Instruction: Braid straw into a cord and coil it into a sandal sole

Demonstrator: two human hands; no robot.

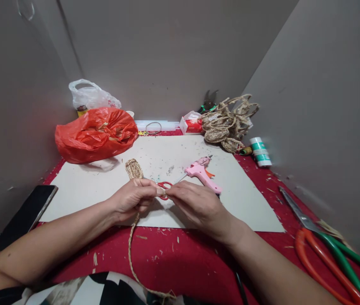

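My left hand (pixel 133 199) and my right hand (pixel 195 203) meet over the white board (pixel 249 199), both pinching a jute cord (pixel 131 250) at their fingertips. The cord trails down from my left hand toward my lap. A small coiled jute oval (pixel 134 168) pokes out just above my left hand. Small red-handled scissors (pixel 166 185) lie right behind my fingers. A pink glue gun (pixel 202 171) rests on the board just beyond my right hand.
A red plastic bag (pixel 95 133) and a white bag (pixel 90 96) sit at the back left. A pile of jute pieces (pixel 227 123) lies back right, beside a green-white bottle (pixel 260 151). A phone (pixel 25 216) lies left; large shears (pixel 322 245) lie right.
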